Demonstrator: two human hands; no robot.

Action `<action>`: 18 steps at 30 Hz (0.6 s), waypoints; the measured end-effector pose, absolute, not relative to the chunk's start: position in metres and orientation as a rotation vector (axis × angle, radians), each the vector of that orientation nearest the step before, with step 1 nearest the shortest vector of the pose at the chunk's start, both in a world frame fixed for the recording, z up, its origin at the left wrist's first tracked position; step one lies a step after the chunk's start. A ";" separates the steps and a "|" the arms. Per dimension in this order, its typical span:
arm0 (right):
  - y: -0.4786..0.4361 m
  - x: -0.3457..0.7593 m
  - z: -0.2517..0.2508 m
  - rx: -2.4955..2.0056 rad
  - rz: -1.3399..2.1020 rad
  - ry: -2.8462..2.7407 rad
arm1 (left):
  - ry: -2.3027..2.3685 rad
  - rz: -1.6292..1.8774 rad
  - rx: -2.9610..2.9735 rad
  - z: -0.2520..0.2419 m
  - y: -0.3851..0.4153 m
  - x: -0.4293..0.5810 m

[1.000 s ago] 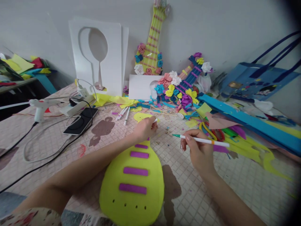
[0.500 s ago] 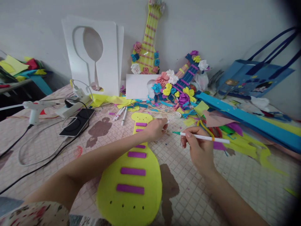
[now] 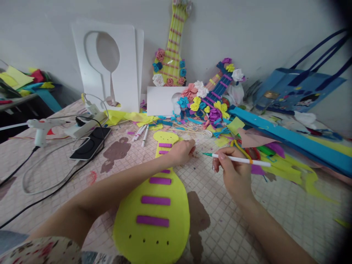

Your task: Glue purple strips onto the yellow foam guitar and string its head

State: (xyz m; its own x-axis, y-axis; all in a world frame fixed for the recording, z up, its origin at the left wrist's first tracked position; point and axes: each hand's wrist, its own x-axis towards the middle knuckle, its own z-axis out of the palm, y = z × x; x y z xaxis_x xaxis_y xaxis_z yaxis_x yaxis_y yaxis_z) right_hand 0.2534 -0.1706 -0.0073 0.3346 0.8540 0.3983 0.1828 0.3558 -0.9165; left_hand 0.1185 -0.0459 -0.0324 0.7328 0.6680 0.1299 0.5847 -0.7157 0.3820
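My right hand (image 3: pixel 233 172) is closed round a white marker pen (image 3: pixel 258 163), whose green tip points left, raised over the table. My left hand (image 3: pixel 183 151) has curled fingers, and whatever they may hold is hidden. The left forearm reaches across a yellow guitar-shaped cutout (image 3: pixel 154 236) lying flat. Purple strips (image 3: pixel 156 200) cross its body and neck, with several small holes near the bottom and at the head. The left forearm and hand cover part of the neck.
White markers (image 3: pixel 145 135) lie beyond the cutout. A glue gun (image 3: pixel 40 132), cables and a phone (image 3: pixel 90 143) are at left. Finished paper guitars (image 3: pixel 174 44) lean on the wall. Paper scraps and long blue strips (image 3: pixel 286 137) spread right, before a blue bag (image 3: pixel 291 88).
Both hands stay almost in place. The right hand and marker have shifted very slightly right. Something pale beside the left fingertips no longer shows.
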 end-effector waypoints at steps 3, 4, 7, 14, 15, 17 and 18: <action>-0.169 0.254 -0.008 -1.131 0.616 -1.149 | 0.970 0.376 2.666 -0.034 -0.048 0.114; -0.168 0.254 -0.008 -1.126 0.626 -1.137 | 0.965 0.375 2.665 -0.033 -0.048 0.113; -0.164 0.256 -0.011 -1.099 0.659 -1.055 | 0.927 0.414 2.582 -0.031 -0.049 0.108; -0.158 0.251 -0.018 -1.116 0.741 -0.876 | 0.658 0.725 1.803 -0.027 -0.066 0.081; -0.159 0.248 -0.019 -1.119 0.758 -0.891 | 0.619 0.738 1.678 -0.026 -0.070 0.078; -0.161 0.243 -0.021 -1.114 0.798 -0.938 | 0.551 0.746 1.480 -0.024 -0.079 0.071; -0.162 0.240 -0.021 -1.109 0.816 -0.960 | 0.518 0.745 1.409 -0.023 -0.083 0.069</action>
State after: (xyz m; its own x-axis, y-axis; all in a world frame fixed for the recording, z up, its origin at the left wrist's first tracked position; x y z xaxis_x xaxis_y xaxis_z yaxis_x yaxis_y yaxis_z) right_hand 0.2405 -0.1616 -0.0213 0.3754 0.9021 0.2130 -0.0649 0.2548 -0.9648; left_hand 0.0692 -0.0826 -0.0231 0.6758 0.7295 0.1058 -0.1549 0.0001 0.9879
